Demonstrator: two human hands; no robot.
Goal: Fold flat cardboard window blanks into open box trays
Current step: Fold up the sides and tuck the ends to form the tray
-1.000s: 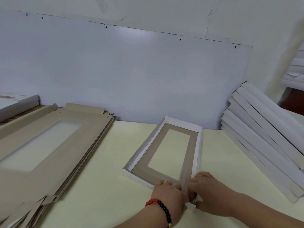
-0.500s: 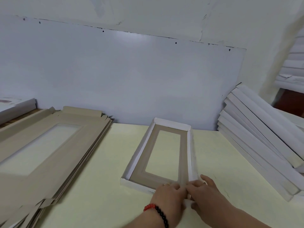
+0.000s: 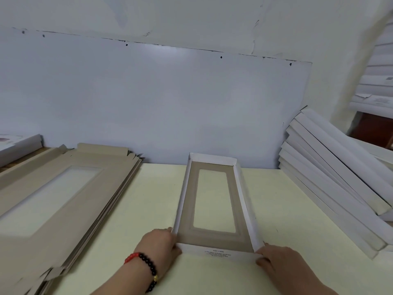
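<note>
A folded window tray [image 3: 242, 189] lies lengthwise on the pale yellow table [image 3: 148, 209], white walls raised on all sides, grey-brown inside with a rectangular window. My left hand [image 3: 158, 244], with a red and black bead bracelet on its wrist, holds the tray's near left corner. My right hand [image 3: 278, 260] holds the near right corner. The fingertips of both hands are hidden against the tray's walls. A stack of flat grey-brown window blanks [image 3: 55, 201] lies on the left.
Several finished white trays [image 3: 331, 179] lean in a stack at the right. A white box [image 3: 17, 145] sits at the far left behind the blanks. A white board [image 3: 159, 103] lines the wall along the table's back edge.
The tray has turned from slanted to straight in front of me. My hands have parted from its near right corner, one to each near corner.
</note>
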